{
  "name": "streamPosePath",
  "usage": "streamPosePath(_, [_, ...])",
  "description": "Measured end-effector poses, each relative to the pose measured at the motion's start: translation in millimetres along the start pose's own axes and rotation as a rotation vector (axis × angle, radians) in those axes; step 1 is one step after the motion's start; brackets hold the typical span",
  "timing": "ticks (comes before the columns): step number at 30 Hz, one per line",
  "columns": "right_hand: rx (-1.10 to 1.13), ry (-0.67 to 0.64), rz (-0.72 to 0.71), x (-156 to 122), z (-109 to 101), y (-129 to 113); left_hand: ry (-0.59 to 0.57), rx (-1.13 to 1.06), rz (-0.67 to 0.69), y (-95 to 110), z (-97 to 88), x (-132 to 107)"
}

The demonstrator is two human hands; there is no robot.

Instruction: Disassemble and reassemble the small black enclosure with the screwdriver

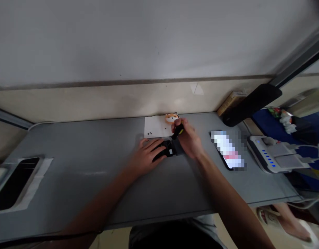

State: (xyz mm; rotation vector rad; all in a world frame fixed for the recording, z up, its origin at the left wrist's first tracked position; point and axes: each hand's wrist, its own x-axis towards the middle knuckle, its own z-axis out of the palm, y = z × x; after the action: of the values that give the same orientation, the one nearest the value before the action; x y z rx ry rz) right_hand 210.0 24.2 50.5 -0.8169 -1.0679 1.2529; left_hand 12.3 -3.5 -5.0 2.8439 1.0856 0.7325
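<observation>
A small black electronic device [169, 150] with a pale rectangular part on it lies on the desk, its left side covered by my left hand [149, 156]. The fingers of this hand reach over the device and its thumb rests by the near edge, holding it against the desk. My right hand [189, 138] is closed around a black and yellow screwdriver [178, 130], tilted so that its tip points down at the device. Just behind lies a white paper sheet [154, 125] with several tiny dark pieces [149, 133], probably screws. A bear-face item [171, 118] sits on the sheet.
A lit phone [228, 150] lies right of my right hand, beside a white power strip [269, 155] with plugs and cables. Far left, a dark phone [16, 183] rests on white paper. A black cylinder [253, 103] leans at the back right. A wall [109, 100] bounds the desk behind.
</observation>
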Motion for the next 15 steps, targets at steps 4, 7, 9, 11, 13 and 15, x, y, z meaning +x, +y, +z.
streamPosePath(4, [-0.224, 0.122, -0.12, 2, -7, 2, 0.017, 0.024, 0.031, 0, -1.3, 0])
streamPosePath(7, [-0.488, 0.186, -0.231, 1, -15, -1, 0.002, 0.034, 0.026, 0, -1.8, 0])
streamPosePath(9, [-0.641, 0.136, -0.232, -2, -20, -6, -0.008, 0.043, 0.025, 0, -1.9, 0])
streamPosePath(11, [-0.721, 0.03, -0.16, -4, -24, -11, -0.008, 0.053, 0.032, 0, -1.9, 0])
streamPosePath(13, [-0.714, -0.039, -0.115, -4, -26, -15, -0.005, 0.056, 0.039, 0, -1.6, 0])
streamPosePath(15, [-0.645, -0.05, -0.147, -3, -25, -18, -0.007, 0.045, 0.039, -1, -1.3, 0])
